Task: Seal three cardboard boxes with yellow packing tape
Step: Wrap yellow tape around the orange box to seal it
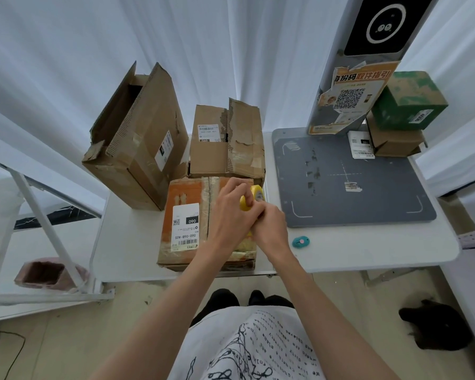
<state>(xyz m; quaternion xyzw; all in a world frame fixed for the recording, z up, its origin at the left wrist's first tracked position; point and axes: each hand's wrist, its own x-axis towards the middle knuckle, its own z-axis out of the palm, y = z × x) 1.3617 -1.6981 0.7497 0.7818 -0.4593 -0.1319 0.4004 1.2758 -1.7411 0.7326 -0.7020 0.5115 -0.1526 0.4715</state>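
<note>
A: Both your hands are over the orange box [192, 215] at the near edge of the white table [368, 248]. Your left hand [231, 215] is curled round the yellow tape roll [254, 198], fingers hooked over its top.

B: And your right hand [270, 226]?

A: Tucked in tight against the left, fingers bent at the roll's near side. They seem to be pinching at the tape, though the left hand hides what they actually have.

B: The other boxes?

A: The tall open box [137, 138] stands to the left behind the orange one, flaps up. The middle box [225, 141] sits right behind it, touching its far edge, torn flaps raised.

B: Anything else near you?

A: A small teal cutter [300, 241] lies on the table just right of your right wrist, in front of the grey scanner pad [368, 187]. A green box [409, 102] is stacked on a brown one at the pad's far right.
</note>
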